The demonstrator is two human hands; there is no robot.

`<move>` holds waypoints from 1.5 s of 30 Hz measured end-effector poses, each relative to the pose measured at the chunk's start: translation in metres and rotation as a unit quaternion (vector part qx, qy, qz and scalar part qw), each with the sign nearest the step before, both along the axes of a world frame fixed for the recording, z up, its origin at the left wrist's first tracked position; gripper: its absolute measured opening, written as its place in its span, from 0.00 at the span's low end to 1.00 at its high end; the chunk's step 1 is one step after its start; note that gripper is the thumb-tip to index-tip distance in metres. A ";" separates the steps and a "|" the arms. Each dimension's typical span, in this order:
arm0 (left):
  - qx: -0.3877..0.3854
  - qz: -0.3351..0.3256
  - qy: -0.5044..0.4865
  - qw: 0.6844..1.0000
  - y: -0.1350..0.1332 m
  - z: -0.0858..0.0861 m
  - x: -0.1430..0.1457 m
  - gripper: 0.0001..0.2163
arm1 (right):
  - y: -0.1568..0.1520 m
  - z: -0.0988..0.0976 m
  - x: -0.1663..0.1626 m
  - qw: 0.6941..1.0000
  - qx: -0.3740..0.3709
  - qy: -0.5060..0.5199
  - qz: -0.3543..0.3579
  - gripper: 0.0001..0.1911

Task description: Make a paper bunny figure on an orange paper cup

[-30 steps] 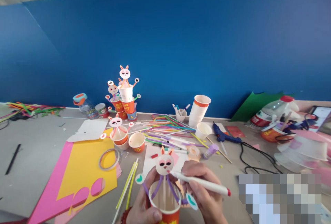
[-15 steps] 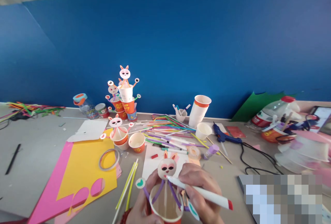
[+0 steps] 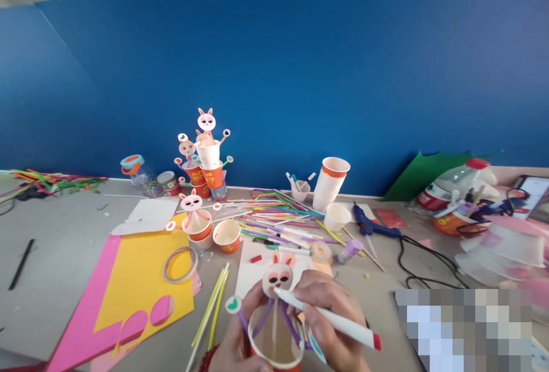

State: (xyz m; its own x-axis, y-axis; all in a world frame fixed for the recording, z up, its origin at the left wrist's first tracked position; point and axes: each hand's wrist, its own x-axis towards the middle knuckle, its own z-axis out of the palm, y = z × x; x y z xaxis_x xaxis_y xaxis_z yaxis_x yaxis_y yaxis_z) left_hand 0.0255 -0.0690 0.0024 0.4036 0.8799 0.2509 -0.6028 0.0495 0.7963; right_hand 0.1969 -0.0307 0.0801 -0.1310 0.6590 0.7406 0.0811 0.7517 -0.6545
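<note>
My right hand (image 3: 328,306) grips a white marker with a red end (image 3: 343,326). The marker's tip touches the lower part of a round paper rabbit face (image 3: 278,280), which has orange-lined ears and dark eyes ringed in pink. Purple pipe cleaners run from under the face to the rim of a paper cup (image 3: 277,335). My left hand (image 3: 240,335) is wrapped around the cup's left side and steadies the face from behind. A round paper paw with a green mark (image 3: 233,304) sticks out at the left; another white paw (image 3: 316,344) is partly covered by my right hand.
Finished rabbit cups (image 3: 210,154) stand stacked at the back left. Pipe cleaners and markers (image 3: 278,229) lie across the middle. Yellow paper (image 3: 137,274) and a tape ring (image 3: 180,264) are at the left. A blue glue gun (image 3: 373,226) with its cord lies at the right.
The marker has shifted slightly left, its tip staying at the rabbit's mouth area. The face has tilted a little. My left hand keeps its hold on the cup.
</note>
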 end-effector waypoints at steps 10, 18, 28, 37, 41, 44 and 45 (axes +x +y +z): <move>0.013 -0.005 -0.016 1.000 0.000 -0.007 -0.001 0.41 | 0.002 0.002 0.000 1.000 0.013 -0.020 -0.014 0.12; -0.010 0.002 -0.004 1.000 -0.003 -0.010 -0.003 0.40 | 0.001 0.001 0.001 0.999 0.010 -0.026 -0.023 0.11; 0.025 0.007 -0.036 0.999 0.001 -0.011 -0.002 0.36 | 0.001 -0.001 0.001 1.000 -0.007 -0.023 -0.008 0.11; -0.008 0.004 0.000 1.000 -0.002 -0.011 -0.003 0.40 | 0.000 -0.003 0.001 1.000 -0.004 -0.027 -0.015 0.12; -0.010 0.014 0.019 1.000 -0.002 -0.007 -0.003 0.41 | 0.000 0.000 0.001 0.999 0.000 -0.029 -0.022 0.12; -0.004 0.019 0.020 1.000 -0.001 -0.007 -0.003 0.41 | -0.001 0.001 0.002 0.999 0.000 -0.030 -0.014 0.12; -0.002 0.020 0.022 1.000 -0.001 -0.008 -0.004 0.41 | -0.001 0.000 0.002 1.000 -0.001 -0.029 -0.013 0.12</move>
State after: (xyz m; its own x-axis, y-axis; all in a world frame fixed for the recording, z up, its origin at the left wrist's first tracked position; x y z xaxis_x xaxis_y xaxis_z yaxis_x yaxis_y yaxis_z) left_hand 0.0220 -0.0700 -0.0059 0.3792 0.8964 0.2296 -0.5691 0.0303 0.8217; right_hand 0.1989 -0.0318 0.0804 -0.1561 0.6644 0.7309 0.1373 0.7474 -0.6500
